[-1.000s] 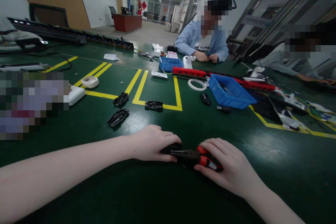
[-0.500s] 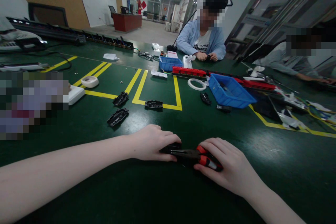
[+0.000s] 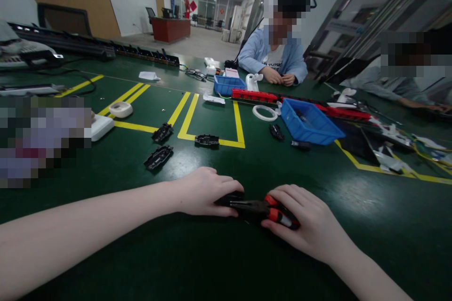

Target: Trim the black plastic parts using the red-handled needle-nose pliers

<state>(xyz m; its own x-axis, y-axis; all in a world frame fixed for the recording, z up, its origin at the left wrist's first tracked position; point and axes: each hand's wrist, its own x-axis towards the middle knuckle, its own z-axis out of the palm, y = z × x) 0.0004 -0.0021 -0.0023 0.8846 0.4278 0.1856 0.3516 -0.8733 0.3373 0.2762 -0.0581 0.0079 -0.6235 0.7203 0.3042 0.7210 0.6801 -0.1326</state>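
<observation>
My left hand [image 3: 205,193] lies on the green table [image 3: 226,254] and covers a small black plastic part [image 3: 229,197], pressing it down. My right hand [image 3: 307,223] grips the red-and-black handles of a pair of pliers [image 3: 268,210]. The pliers' dark jaws point left and meet the black part just at my left fingertips. Most of the part is hidden under my left hand.
Three more black parts [image 3: 158,157] [image 3: 163,132] [image 3: 207,140] lie ahead by the yellow floor-tape lines. A blue bin [image 3: 308,123], a white ring [image 3: 264,113] and red strips [image 3: 254,96] sit farther back. Two other people sit at the far side.
</observation>
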